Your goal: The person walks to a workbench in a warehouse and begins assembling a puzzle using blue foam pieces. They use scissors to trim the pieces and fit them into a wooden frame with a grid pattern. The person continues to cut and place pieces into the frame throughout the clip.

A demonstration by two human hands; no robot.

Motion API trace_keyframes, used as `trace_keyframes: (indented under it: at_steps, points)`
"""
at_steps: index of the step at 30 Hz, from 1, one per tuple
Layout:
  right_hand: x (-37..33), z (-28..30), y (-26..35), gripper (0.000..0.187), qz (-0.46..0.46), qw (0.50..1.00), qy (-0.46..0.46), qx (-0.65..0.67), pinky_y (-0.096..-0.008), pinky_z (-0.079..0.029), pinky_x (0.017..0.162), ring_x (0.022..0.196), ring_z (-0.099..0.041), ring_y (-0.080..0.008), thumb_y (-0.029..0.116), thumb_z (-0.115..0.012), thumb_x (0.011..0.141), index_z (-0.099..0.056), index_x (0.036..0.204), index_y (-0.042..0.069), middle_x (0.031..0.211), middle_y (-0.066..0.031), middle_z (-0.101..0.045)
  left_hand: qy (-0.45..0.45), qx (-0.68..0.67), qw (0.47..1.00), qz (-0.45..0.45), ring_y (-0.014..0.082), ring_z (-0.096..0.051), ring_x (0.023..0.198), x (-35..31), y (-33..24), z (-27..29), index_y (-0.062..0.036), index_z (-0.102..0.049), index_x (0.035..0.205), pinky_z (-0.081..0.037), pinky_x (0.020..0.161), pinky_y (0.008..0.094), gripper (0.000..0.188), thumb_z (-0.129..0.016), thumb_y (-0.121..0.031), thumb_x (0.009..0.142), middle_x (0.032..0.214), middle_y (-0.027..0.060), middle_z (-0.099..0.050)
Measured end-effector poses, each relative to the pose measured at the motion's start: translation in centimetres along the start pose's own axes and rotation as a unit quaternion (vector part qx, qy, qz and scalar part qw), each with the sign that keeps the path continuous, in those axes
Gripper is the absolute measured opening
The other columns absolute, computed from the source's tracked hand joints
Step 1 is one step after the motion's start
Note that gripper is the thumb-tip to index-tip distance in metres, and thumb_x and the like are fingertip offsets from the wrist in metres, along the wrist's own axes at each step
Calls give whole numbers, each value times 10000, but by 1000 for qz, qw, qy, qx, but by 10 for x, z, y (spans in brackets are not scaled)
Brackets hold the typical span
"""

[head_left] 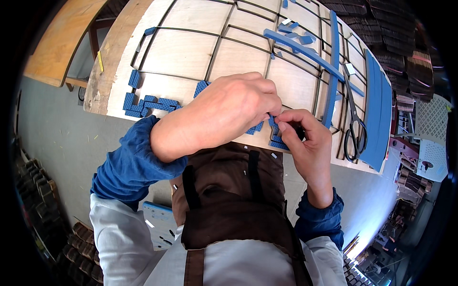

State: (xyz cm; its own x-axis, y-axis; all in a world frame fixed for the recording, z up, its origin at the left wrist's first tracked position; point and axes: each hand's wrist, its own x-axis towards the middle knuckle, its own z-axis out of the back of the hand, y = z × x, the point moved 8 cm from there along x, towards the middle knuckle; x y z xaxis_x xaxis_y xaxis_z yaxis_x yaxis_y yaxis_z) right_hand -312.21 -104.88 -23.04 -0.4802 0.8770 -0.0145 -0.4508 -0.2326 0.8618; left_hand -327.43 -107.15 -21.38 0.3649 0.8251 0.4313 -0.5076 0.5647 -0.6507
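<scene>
My left hand (238, 105) reaches across the near edge of a pale wooden board (176, 55) fitted with thin dark metal strips. Its fingers are curled together, and their tips meet those of my right hand (310, 136), whose thumb and forefinger are pinched. Whatever lies between the fingertips is too small and covered to make out. Right beside them, textured blue foam pieces (275, 136) line the strips at the board's near edge; another foam piece (202, 87) shows behind my left wrist. More blue foam blocks (138, 108) follow the strips at the near left corner.
Black-handled scissors (355, 131) lie on the board's right side, close to wide blue foam sheets (377, 109). Long blue foam bars (305, 50) cross there, with loose blue offcuts (293, 33) behind. A wooden table (62, 43) stands at the far left.
</scene>
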Motion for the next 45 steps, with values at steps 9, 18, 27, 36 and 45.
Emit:
trace_keyframes:
  at_steps: [9,18,27,36,45]
  points:
    - [1,-1,-2,96,-27,999,35,-9,-193,-469,705,797,-571,-36,5,-657,965,-667,1055,-28,954,-18,-701,2,-1,1000,6,315,-626,929,1,1,-3,-24,-675,956,-531,774,400,188,-760,-18,788,956,97,-645]
    - [-3,15,-1,82,14,997,-64,44,-241,-496,664,722,-620,-89,17,-682,940,-687,1018,-8,878,-52,-710,18,-18,1000,7,323,-619,946,1,2,0,-41,-671,985,-525,798,408,189,-747,-27,814,981,94,-638]
    - [-26,40,-1,143,126,981,-141,-43,-403,-533,728,831,-660,-336,-15,-697,854,-663,990,12,901,-147,-663,93,-7,995,44,351,-599,984,11,-3,-6,-19,-674,1001,-503,862,403,171,-715,4,837,1027,139,-636]
    - [-41,23,-10,119,213,963,-160,-31,-425,-496,831,920,-606,-329,81,-688,893,-614,976,41,954,-109,-613,51,-22,995,87,347,-602,925,6,-11,-13,18,-620,963,-493,842,385,122,-630,59,848,985,169,-621]
    - [-81,23,32,235,240,968,-65,-32,-383,-519,810,895,-634,-279,93,-788,809,-652,997,60,989,-73,-650,62,-49,996,29,341,-658,915,-20,-78,-24,-34,-655,1042,-543,769,409,266,-783,-27,808,1044,144,-681]
